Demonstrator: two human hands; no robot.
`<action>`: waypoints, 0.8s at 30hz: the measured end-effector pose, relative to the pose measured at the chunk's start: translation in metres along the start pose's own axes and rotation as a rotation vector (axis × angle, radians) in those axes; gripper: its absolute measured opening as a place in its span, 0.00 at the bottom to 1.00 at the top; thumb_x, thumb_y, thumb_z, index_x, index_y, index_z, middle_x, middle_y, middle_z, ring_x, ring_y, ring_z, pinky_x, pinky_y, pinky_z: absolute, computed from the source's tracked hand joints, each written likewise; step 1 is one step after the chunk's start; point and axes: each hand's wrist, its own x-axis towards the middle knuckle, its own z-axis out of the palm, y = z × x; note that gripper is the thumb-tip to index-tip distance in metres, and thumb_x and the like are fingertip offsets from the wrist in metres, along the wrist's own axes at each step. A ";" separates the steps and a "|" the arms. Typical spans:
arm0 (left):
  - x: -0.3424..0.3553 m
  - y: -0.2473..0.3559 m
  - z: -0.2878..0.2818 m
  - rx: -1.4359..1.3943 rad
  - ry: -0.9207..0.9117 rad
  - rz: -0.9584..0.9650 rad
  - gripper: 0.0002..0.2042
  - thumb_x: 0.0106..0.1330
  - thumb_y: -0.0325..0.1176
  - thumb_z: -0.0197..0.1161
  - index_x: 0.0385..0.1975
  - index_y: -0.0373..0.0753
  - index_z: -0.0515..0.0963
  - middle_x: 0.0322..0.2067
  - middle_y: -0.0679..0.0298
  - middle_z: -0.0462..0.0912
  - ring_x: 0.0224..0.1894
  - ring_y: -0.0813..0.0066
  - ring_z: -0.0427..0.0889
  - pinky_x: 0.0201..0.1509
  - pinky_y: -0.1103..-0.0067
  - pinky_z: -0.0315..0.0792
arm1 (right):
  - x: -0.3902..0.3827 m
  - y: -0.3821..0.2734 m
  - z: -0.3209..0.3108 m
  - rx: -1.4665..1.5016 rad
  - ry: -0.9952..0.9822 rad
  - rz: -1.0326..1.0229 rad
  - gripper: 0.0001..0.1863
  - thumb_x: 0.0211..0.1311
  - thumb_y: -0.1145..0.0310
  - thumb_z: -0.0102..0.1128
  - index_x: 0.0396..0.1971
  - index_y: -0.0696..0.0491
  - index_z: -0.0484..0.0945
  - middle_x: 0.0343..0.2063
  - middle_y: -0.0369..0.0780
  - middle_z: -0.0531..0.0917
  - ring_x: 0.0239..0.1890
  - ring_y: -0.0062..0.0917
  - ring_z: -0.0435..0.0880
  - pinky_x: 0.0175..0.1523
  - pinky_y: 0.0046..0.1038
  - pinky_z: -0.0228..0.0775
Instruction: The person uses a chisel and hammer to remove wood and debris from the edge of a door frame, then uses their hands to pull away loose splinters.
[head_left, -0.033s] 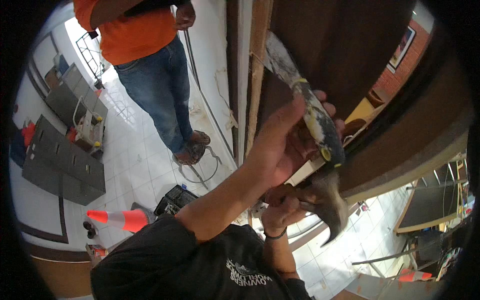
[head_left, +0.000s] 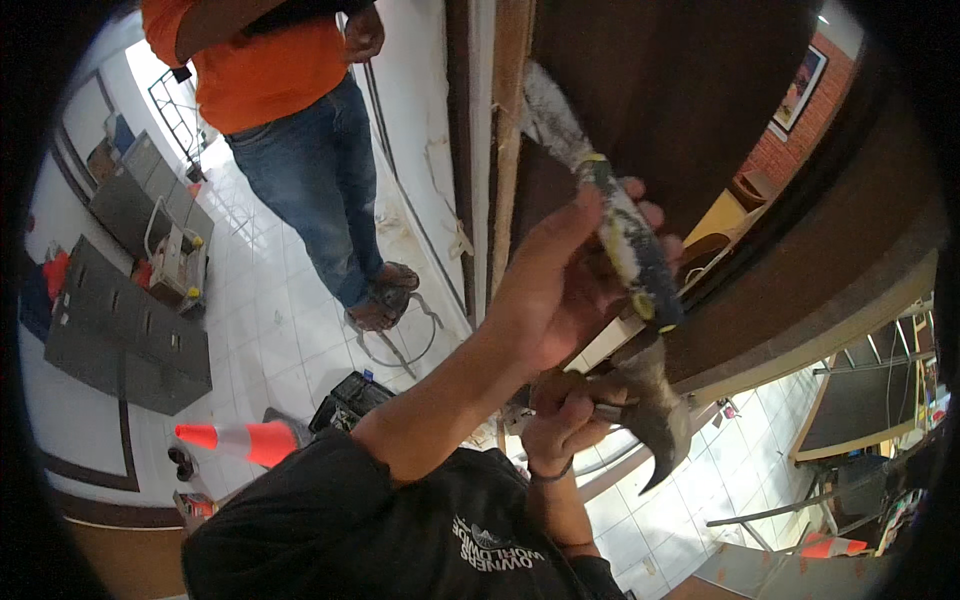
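My left hand (head_left: 570, 260) is closed around the black and yellow handle of a scraper (head_left: 636, 245) smeared with whitish material. The whitened scraper blade (head_left: 551, 115) points up and away, its tip at the edge of a bare wooden frame strip (head_left: 510, 150); whether they touch I cannot tell. Lower down, my right hand (head_left: 565, 425), with a dark band at the wrist, grips a claw hammer (head_left: 664, 425). The curved claw points downward, and the upper end of the hammer head is right by the butt of the scraper handle. My right fingers hide much of the hammer's handle.
A dark brown panel (head_left: 660, 90) stands beside the frame. At left, a person in an orange shirt (head_left: 270, 80) stands by a round metal stool frame (head_left: 400, 340). A traffic cone (head_left: 240, 440), black crate (head_left: 350, 400) and grey cabinets (head_left: 130, 330) stand on the tiled floor.
The scraper and my left hand have shifted slightly left in the picture. The hammer has moved slightly left too, and its head looks less blurred. Both grips stay the same.
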 end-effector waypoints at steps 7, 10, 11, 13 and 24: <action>-0.004 -0.002 -0.014 -0.025 -0.086 0.003 0.18 0.66 0.47 0.44 0.47 0.41 0.64 0.39 0.63 0.74 0.43 0.67 0.76 0.52 0.69 0.71 | -0.004 0.003 0.000 -0.436 0.112 0.066 0.14 0.62 0.59 0.41 0.24 0.55 0.62 0.16 0.36 0.69 0.18 0.20 0.67 0.25 0.22 0.61; -0.004 0.002 -0.016 0.019 -0.084 0.011 0.19 0.66 0.47 0.44 0.48 0.40 0.65 0.38 0.63 0.74 0.44 0.66 0.76 0.52 0.70 0.72 | -0.009 0.015 -0.007 -0.188 -0.038 0.242 0.15 0.62 0.59 0.40 0.26 0.56 0.63 0.21 0.39 0.71 0.22 0.25 0.69 0.28 0.24 0.63; -0.003 0.000 -0.007 0.036 -0.053 0.034 0.19 0.66 0.47 0.45 0.48 0.40 0.64 0.38 0.62 0.74 0.44 0.66 0.76 0.51 0.70 0.72 | -0.009 0.025 -0.005 0.039 0.397 0.128 0.18 0.64 0.54 0.35 0.23 0.53 0.61 0.14 0.36 0.68 0.15 0.20 0.64 0.22 0.22 0.60; -0.003 0.003 -0.017 0.039 -0.066 0.048 0.18 0.65 0.46 0.46 0.47 0.40 0.64 0.38 0.62 0.74 0.44 0.66 0.76 0.51 0.70 0.72 | 0.002 0.003 0.005 0.288 0.172 -0.169 0.19 0.64 0.54 0.35 0.21 0.53 0.61 0.11 0.35 0.66 0.12 0.19 0.62 0.18 0.21 0.57; 0.004 0.003 -0.007 0.042 -0.051 0.002 0.18 0.65 0.47 0.47 0.47 0.41 0.64 0.38 0.62 0.74 0.44 0.67 0.76 0.52 0.69 0.71 | 0.005 0.016 -0.004 -0.276 0.101 -0.155 0.20 0.62 0.54 0.40 0.15 0.51 0.63 0.10 0.35 0.67 0.11 0.18 0.64 0.20 0.18 0.59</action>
